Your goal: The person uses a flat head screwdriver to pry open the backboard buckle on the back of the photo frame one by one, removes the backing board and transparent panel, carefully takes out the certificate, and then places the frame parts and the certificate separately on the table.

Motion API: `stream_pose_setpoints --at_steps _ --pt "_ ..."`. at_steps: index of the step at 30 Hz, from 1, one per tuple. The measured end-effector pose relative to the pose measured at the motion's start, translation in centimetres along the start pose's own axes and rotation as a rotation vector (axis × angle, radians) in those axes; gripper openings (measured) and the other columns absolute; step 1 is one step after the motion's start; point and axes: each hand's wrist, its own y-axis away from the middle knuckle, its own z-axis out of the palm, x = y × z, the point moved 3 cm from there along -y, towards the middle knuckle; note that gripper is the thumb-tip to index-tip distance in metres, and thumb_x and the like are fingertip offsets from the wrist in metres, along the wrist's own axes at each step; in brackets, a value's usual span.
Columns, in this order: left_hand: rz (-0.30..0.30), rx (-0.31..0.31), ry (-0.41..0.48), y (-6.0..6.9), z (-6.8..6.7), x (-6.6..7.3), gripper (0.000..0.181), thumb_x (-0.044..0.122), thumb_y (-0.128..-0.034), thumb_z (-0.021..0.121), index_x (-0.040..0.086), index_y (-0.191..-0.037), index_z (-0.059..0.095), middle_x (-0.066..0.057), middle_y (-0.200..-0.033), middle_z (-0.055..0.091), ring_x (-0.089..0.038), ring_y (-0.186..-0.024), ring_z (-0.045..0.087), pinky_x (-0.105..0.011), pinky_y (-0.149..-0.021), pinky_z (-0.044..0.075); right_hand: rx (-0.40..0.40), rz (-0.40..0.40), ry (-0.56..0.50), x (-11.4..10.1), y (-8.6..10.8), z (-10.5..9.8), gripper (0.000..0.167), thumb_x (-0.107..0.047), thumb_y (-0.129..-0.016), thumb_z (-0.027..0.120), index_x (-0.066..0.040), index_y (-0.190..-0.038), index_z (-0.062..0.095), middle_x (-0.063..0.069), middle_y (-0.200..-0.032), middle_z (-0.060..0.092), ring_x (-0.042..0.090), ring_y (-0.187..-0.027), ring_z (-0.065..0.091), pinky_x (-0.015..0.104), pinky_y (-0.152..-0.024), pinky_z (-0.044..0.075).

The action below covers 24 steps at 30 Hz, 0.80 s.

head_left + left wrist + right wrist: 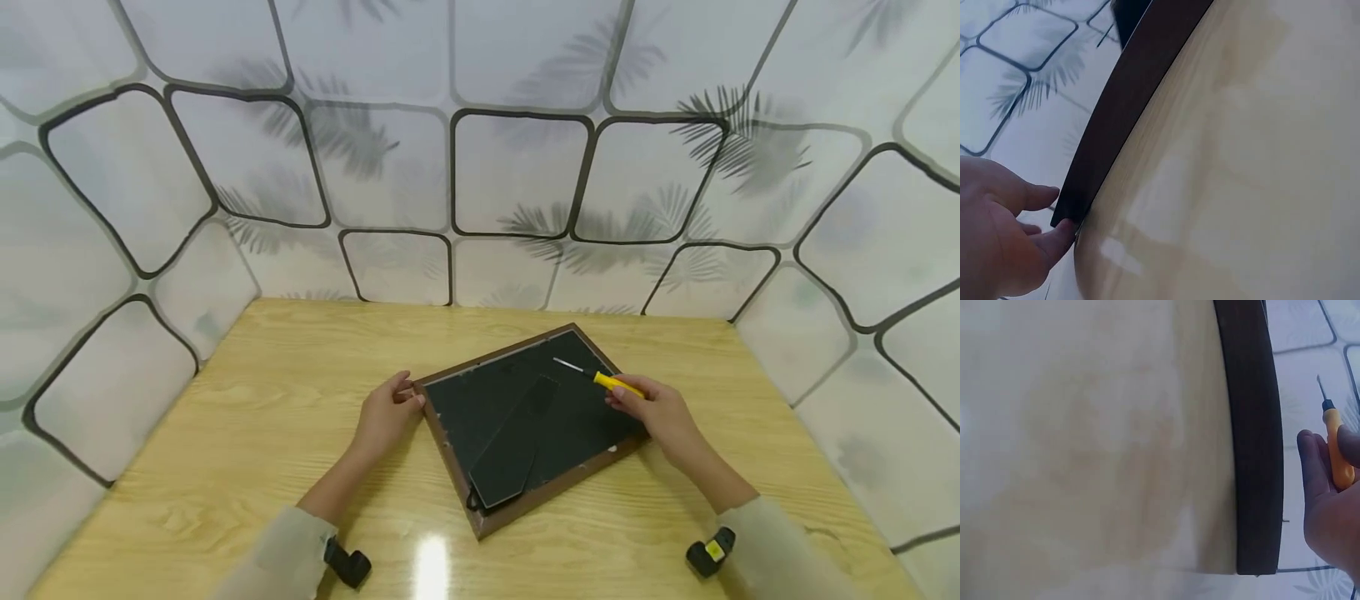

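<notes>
With our left hand [386, 414] we pinch the left corner of the brown-edged picture frame [570, 425], which lies back side up on the wooden table [285, 400] between our hands; our right hand [663, 414] grips a yellow-handled screwdriver [606, 382], its shaft over the frame's dark back

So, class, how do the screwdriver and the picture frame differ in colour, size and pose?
The screwdriver has a yellow handle; the picture frame has a brown border and black back. The screwdriver is slim and smaller than the broad picture frame. The right hand holds the screwdriver, whereas the picture frame lies back upward on the table. Both show some black.
</notes>
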Motion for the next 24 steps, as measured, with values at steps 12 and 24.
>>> stream_pose_setpoints --at_steps 12,24 --pt "-0.026 -0.004 0.075 4.0 1.7 0.4 0.061 0.014 -0.0941 0.071 -0.001 -0.149 0.047 -0.016 -0.136 0.061 -0.027 -0.113 0.061 -0.035 -0.084 0.056 0.0 -0.027 -0.028 0.6 -5.4 -1.8 0.051 -0.023 -0.101 0.063 0.008 -0.141 0.052 -0.009 -0.105 0.073 0.0 -0.094 0.069 0.019 -0.086 0.057" --pt "-0.017 -0.007 0.098 4.3 2.0 0.8 0.064 0.012 -0.0927 0.073 -0.002 -0.149 0.045 -0.02 -0.147 0.05 -0.032 -0.12 0.06 -0.037 -0.091 0.057 -0.04 -0.009 -0.033 2.0 -4.9 -1.3 0.053 -0.023 -0.102 0.06 0.011 -0.141 0.05 -0.008 -0.104 0.072 0.0 -0.093 0.069 0.018 -0.086 0.056"
